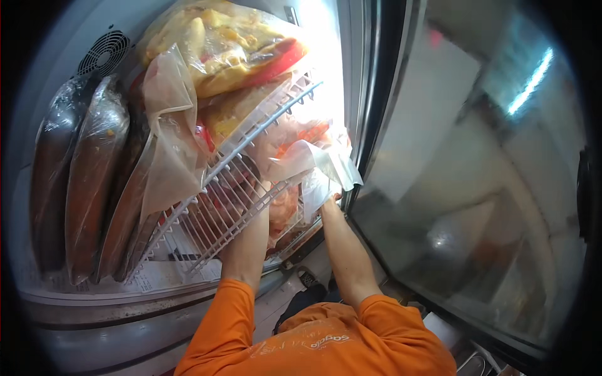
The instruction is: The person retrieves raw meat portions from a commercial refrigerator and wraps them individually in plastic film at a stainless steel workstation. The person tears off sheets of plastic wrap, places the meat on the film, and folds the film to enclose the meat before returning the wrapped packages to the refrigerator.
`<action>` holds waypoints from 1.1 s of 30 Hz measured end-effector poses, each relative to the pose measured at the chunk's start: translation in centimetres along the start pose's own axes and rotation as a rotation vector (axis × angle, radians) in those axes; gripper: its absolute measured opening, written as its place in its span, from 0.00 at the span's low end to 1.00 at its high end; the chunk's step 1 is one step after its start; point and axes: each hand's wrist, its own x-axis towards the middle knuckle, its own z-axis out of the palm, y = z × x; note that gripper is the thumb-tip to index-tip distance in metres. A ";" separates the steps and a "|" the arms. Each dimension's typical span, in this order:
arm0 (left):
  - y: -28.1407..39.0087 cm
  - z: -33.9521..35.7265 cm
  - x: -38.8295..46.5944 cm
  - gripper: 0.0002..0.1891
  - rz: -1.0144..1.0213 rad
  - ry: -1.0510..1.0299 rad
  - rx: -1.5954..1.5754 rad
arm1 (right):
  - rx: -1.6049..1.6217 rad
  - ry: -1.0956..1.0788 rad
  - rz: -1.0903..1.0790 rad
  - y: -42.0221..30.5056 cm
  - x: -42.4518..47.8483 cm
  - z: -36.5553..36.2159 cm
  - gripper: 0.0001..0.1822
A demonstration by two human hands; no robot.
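Observation:
Both arms reach into a lit refrigerated display case, one to each side of a bag of raw meat [284,211]. My left hand [264,185] is mostly hidden behind the white wire shelf [237,202] and the bags, so its fingers do not show. My right hand [335,196] is at the edge of a translucent plastic bag [305,157] near the door frame; only a small part of it shows, and its grip is unclear. Above lies a large clear bag of yellowish poultry [225,47], with more bagged meat below it.
At the left stand several film-wrapped metal trays [96,188] on edge, below a round fan grille [104,49]. An opened glass door [461,188] fills the right side. The case's front ledge [117,310] runs below the trays.

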 end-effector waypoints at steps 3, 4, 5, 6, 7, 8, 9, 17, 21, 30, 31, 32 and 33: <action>-0.3 -0.5 -0.3 0.16 0.002 -0.007 0.004 | 0.071 0.015 0.012 0.7 -0.8 0.4 0.13; -0.3 -0.6 -0.4 0.16 0.003 -0.005 -0.001 | 0.090 0.017 0.013 0.9 -1.2 0.4 0.13; -0.2 -0.8 -0.6 0.16 0.004 -0.005 -0.001 | 0.110 0.019 0.012 1.0 -1.5 0.5 0.13; -0.3 -1.0 -0.9 0.16 0.000 -0.005 0.003 | 0.126 0.016 0.019 1.3 -2.0 0.5 0.13; -0.4 -1.3 -1.0 0.16 -0.003 -0.006 0.003 | 0.140 0.015 0.022 1.4 -2.1 0.5 0.14; 0.1 -0.5 -0.8 0.16 0.011 -0.021 -0.018 | 0.155 0.027 0.007 0.9 -1.4 -0.6 0.14; 0.5 0.0 -0.8 0.16 0.015 -0.037 -0.034 | 0.172 0.042 0.001 0.6 -1.3 -1.6 0.14; 1.9 0.6 -1.3 0.16 0.006 -0.109 -0.175 | 0.255 0.071 0.020 2.5 -2.3 -5.1 0.16; 2.6 -0.4 -1.8 0.16 -0.037 -0.188 -0.363 | 0.310 0.091 0.062 -1.7 -7.1 -3.7 0.15; 6.9 -6.9 -11.4 0.07 -0.293 -0.594 -0.727 | 0.841 0.162 -0.143 -3.0 -21.8 -4.1 0.18; 6.4 -7.0 -12.5 0.08 -0.267 -0.626 -0.726 | 0.858 0.155 -0.180 -2.1 -23.9 -5.4 0.20; 5.8 -7.3 -13.3 0.08 -0.229 -0.677 -0.670 | 0.808 0.231 -0.150 -1.2 -25.8 -6.7 0.25; 5.9 -7.6 -14.6 0.08 -0.188 -0.750 -0.614 | 0.798 0.309 -0.168 -0.5 -28.2 -8.3 0.25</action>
